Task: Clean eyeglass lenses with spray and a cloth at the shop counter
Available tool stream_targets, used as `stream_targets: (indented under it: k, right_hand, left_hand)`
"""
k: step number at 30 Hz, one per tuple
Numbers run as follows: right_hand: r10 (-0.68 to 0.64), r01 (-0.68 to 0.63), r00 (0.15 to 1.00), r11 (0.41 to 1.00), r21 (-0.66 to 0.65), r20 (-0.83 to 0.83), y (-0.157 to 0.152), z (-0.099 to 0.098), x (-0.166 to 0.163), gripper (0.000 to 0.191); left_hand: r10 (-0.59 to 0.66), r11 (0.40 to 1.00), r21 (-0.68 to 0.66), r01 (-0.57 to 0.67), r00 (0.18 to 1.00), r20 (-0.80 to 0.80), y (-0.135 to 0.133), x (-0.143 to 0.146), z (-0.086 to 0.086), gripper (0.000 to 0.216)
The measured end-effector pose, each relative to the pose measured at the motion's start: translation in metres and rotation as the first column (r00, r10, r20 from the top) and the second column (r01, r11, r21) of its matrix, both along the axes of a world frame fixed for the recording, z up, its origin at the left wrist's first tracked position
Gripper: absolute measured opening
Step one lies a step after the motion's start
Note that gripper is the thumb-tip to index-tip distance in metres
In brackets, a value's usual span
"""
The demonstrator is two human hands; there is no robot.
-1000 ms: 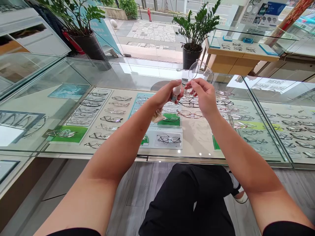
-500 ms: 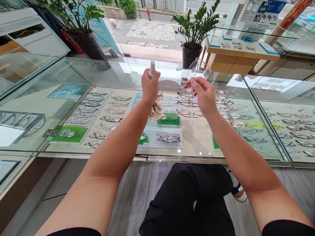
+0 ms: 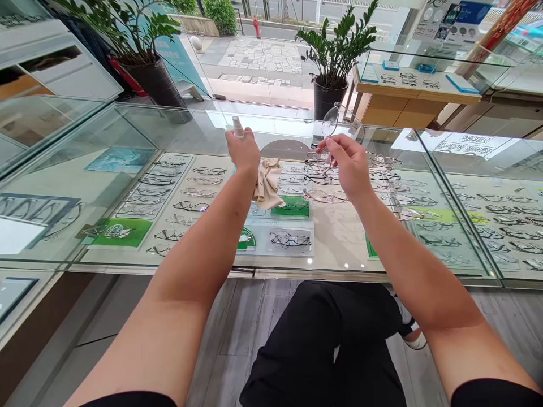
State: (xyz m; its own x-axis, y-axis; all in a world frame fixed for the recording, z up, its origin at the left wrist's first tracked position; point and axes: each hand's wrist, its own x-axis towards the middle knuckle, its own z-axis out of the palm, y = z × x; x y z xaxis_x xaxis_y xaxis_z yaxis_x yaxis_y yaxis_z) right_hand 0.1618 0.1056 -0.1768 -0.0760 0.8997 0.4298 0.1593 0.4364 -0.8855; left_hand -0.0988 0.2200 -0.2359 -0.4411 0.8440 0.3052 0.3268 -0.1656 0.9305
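Note:
My left hand [image 3: 244, 150] is closed round a small white spray bottle [image 3: 238, 126], whose capped top sticks out above the fingers, over the far part of the glass counter [image 3: 203, 127]. Just right of my left wrist a crumpled beige cloth [image 3: 268, 183] lies on the glass. My right hand [image 3: 350, 161] pinches a pair of thin-rimmed eyeglasses [image 3: 330, 121] and holds them up above the counter, lenses upward. Several eyeglass frames [image 3: 326, 196] lie on the counter near and below that hand.
Rows of eyeglasses [image 3: 207, 170] fill the showcase under the glass. Green display cards [image 3: 121, 233] lie among them. Beyond the counter stand two potted plants [image 3: 333, 85] by the window. A wooden display table [image 3: 390, 107] is at the back right.
My left hand has moved left and slightly down with the spray bottle, away from the cloth, which now shows more fully. My right hand stays nearly in place with the eyeglasses.

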Motion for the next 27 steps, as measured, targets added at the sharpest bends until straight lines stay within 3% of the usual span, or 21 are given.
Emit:
stream_targets:
  k: [2,4,6,8,10,13,16,18,20,23,27]
  right_hand:
    - [0.009,-0.009,1.000,1.000,0.001,-0.005,0.000,0.000,0.000,0.033]
    - [0.021,-0.020,1.000,1.000,0.005,-0.019,0.000,-0.001,0.000,0.030]
    - [0.024,-0.024,0.999,1.000,0.006,-0.036,0.000,-0.001,-0.001,0.027]
    - [0.022,-0.022,0.999,1.000,0.001,-0.044,0.000,-0.001,-0.001,0.025]
    - [0.018,-0.018,0.999,1.000,-0.008,-0.042,0.000,-0.001,-0.001,0.026]
    - [0.013,-0.014,0.999,1.000,-0.018,-0.033,0.000,-0.001,-0.001,0.027]
    - [0.014,-0.014,0.999,1.000,-0.021,-0.036,0.000,-0.001,-0.001,0.026]
    - [0.018,-0.019,0.999,1.000,-0.017,-0.044,-0.001,-0.001,-0.002,0.025]
    - [0.021,-0.021,0.999,1.000,-0.014,-0.040,-0.001,-0.001,-0.002,0.024]
    - [0.022,-0.022,0.999,1.000,-0.011,-0.024,-0.002,-0.002,-0.003,0.026]
    - [0.016,-0.017,1.000,1.000,-0.023,-0.018,-0.002,-0.002,-0.003,0.027]
  left_hand:
    - [0.209,0.974,-0.100,-0.204,0.977,0.049,-0.004,0.004,0.004,0.028]
    - [0.338,0.936,-0.113,-0.333,0.941,0.027,-0.014,0.011,0.013,0.031]
    - [0.382,0.924,0.014,-0.382,0.922,-0.061,-0.029,0.020,0.025,0.032]
    - [0.376,0.923,0.168,-0.347,0.906,-0.192,-0.048,0.031,0.039,0.031]
    - [0.328,0.937,0.235,-0.259,0.885,-0.331,-0.067,0.041,0.052,0.034]
    - [0.203,0.972,0.194,-0.132,0.890,-0.409,-0.085,0.052,0.065,0.037]
    - [0.085,0.986,0.167,-0.011,0.893,-0.442,-0.085,0.055,0.065,0.037]
    - [0.020,0.989,0.137,0.060,0.853,-0.521,-0.079,0.054,0.059,0.043]
    - [-0.062,0.995,0.022,0.098,0.777,-0.626,-0.073,0.053,0.049,0.048]
    - [-0.230,0.961,-0.272,0.043,0.664,-0.711,-0.068,0.050,0.034,0.047]
    - [-0.382,0.869,-0.496,-0.004,0.630,-0.676,-0.065,0.045,0.026,0.043]
